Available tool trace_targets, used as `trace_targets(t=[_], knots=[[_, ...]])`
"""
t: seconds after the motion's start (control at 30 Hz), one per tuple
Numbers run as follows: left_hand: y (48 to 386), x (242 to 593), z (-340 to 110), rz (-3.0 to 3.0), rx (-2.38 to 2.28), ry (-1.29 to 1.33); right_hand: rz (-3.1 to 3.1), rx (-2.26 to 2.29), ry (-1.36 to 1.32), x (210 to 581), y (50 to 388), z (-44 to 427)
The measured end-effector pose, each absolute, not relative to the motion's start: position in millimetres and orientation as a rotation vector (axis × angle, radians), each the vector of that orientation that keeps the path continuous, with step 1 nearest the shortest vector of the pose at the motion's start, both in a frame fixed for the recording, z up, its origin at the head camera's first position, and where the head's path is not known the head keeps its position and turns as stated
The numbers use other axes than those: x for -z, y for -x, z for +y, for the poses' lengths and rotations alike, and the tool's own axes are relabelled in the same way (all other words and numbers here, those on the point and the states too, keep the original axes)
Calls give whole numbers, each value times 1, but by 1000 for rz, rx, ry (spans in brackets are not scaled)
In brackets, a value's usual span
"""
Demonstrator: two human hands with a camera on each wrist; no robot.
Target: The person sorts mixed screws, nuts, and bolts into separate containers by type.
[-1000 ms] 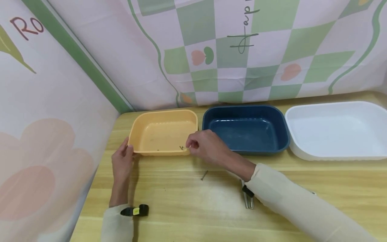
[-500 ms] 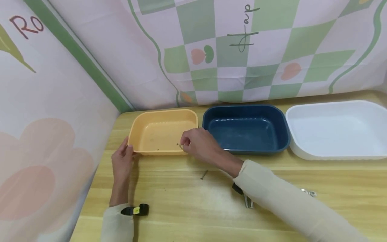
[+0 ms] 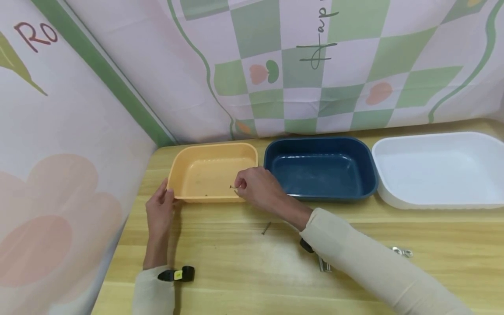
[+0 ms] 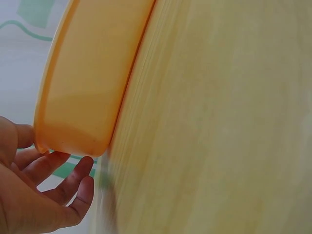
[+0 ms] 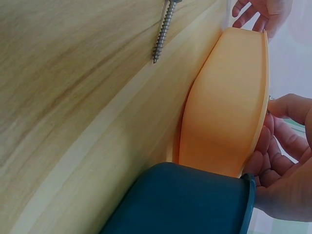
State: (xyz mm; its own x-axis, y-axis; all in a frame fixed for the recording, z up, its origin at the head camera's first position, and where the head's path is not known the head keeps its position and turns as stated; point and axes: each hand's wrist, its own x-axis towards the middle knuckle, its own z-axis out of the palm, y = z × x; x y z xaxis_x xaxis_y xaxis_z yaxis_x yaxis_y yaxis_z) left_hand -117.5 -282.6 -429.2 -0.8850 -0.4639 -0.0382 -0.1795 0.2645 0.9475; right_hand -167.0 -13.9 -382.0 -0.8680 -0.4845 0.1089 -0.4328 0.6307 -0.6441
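Note:
The yellow-orange tray (image 3: 212, 151) stands at the left of a row of trays. My left hand (image 3: 159, 214) grips its near left corner; in the left wrist view the thumb and fingers of that hand (image 4: 44, 190) lie around the rim. Over the tray's near right corner, my right hand (image 3: 260, 188) pinches small screws (image 3: 233, 187) between thumb and fingertips. In the right wrist view, the right hand (image 5: 287, 161) is beside the tray's rim (image 5: 266, 73), its screws mostly hidden. A loose screw (image 3: 266, 228) lies on the table, seen larger in the right wrist view (image 5: 165, 34).
Right of the yellow-orange tray stand a dark blue tray (image 3: 319, 170) and a white tray (image 3: 441, 168). Metal pieces (image 3: 324, 264) lie partly under the right forearm, and small shiny metal parts (image 3: 402, 252) lie beyond the sleeve. A patterned cloth (image 3: 303, 100) hangs behind.
My right hand has moved slightly left over the yellow-orange tray with the screws still pinched. Its sleeve has uncovered the shiny metal parts at the right. The left hand has stayed at the corner.

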Motion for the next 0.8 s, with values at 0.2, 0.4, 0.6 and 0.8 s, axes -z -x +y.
trace_targets(t=[0.2,0.4,0.6,0.8], knots=[[117,430,-283,-2282,1668,-580,2794,1048,805,385,168,-16],[117,431,-283,-2286,1656,-593,2775,1063,772,385,168,-16],[118,430,-282,-2280,1644,-591,2746,1123,736,386,167,-13],[117,429,-281,-2291,1647,-613,2753,1146,783,388,167,-12]])
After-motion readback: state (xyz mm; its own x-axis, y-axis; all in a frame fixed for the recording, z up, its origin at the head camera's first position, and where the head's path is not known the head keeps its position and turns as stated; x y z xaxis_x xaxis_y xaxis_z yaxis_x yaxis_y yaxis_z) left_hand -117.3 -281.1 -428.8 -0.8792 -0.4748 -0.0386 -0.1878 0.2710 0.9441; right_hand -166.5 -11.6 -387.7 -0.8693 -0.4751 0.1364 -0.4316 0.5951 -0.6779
